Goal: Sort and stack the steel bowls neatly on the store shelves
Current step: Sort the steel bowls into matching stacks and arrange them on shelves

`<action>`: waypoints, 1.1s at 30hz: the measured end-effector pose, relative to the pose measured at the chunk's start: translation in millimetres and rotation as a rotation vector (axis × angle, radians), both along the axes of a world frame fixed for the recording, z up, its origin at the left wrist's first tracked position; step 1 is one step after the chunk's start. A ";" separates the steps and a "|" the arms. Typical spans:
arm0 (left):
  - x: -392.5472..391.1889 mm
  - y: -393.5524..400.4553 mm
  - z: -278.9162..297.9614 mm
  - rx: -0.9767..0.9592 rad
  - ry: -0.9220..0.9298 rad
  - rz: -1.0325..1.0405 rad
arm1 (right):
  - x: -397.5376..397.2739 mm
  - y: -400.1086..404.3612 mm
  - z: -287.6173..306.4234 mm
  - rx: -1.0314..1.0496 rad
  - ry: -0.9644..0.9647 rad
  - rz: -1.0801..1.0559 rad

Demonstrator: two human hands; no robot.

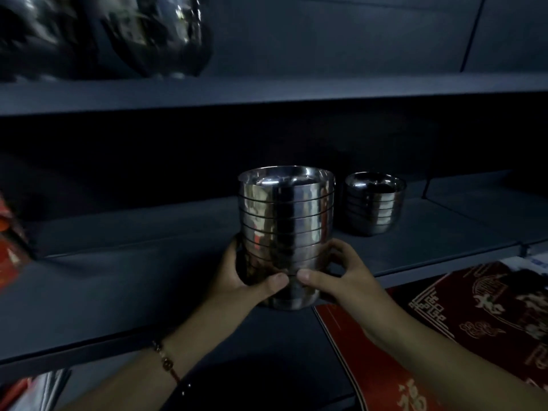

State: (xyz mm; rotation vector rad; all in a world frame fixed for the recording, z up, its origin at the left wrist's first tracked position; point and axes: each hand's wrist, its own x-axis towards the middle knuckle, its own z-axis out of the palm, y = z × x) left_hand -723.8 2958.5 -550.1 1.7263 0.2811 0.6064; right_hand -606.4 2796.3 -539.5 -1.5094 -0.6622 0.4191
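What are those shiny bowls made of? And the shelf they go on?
The tall stack of bowls in the left hand and right hand looks like polished steel: it mirrors light. The short stack behind looks the same. The shelf seems painted metal, dull grey, though the dim light leaves that unsure.

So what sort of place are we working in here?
Likely a shop aisle, dimly lit. Grey metal shelves run in tiers, a short bowl stack is already shelved, and red printed boxes sit lower right. Both hands hold the tall bowl stack.
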 end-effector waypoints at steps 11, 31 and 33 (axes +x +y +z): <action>-69.4 -50.5 130.1 0.296 -0.146 -0.097 | -57.7 -77.0 136.9 0.086 -0.161 0.041; 55.3 23.3 294.3 0.368 -0.280 0.173 | 62.8 45.2 286.9 0.337 -0.297 -0.015; 65.9 34.2 293.2 0.405 -0.237 0.197 | 74.5 56.5 282.3 0.268 -0.288 -0.001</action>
